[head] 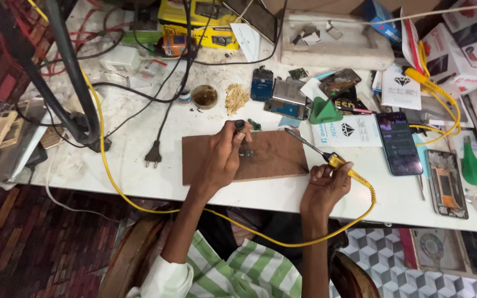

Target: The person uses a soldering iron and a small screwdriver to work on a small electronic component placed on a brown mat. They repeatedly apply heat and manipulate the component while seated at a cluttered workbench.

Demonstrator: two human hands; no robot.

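Note:
My right hand [327, 185] grips a soldering iron [310, 145] by its yellow handle; the metal tip points up and left over a brown wooden board [274, 160]. From the handle a yellow cable [360, 218] loops down past the table edge. My left hand [222, 157] rests on the board's left part and holds a small dark tool [240, 126] upright between the fingers. Just right of those fingers a small circuit part [246, 154] lies on the board.
A phone with a lit screen [398, 142] and an opened phone [446, 183] lie to the right. Behind the board are a green stand [323, 111], phone parts [287, 98], a round tin [204, 96] and a black plug [153, 155]. Boxes crowd the far edge.

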